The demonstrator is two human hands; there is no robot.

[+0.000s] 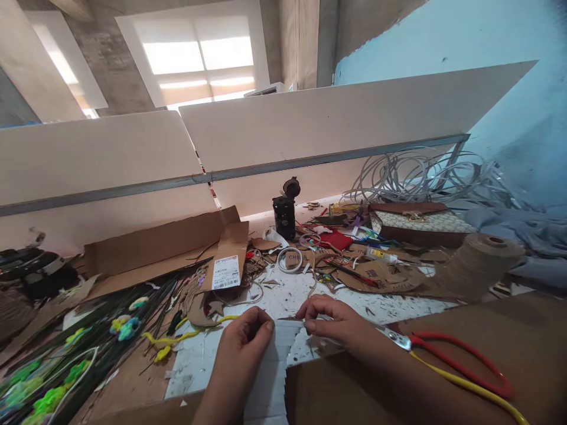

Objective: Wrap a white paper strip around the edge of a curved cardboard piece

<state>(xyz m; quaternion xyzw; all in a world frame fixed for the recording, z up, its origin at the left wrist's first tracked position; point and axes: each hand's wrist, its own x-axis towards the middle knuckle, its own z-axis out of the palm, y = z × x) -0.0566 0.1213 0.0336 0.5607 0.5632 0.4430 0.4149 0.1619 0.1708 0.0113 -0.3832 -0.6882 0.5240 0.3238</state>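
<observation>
A strip of white corrugated cardboard with a jagged right edge lies upright in front of me. My left hand is closed at its upper left edge, thumb against the curled fingers. Just right of the strip's top, my right hand is closed in a pinch; a bit of white shows at the fingertips, too small to name. Red-handled scissors lie by my right forearm, which partly hides them. Brown cardboard sits under that forearm.
Behind my hands are a white tape roll, a black cup with its lid up and cardboard scraps. A twine spool and a handbag stand right. Yarn flowers and a cardboard box piece lie left.
</observation>
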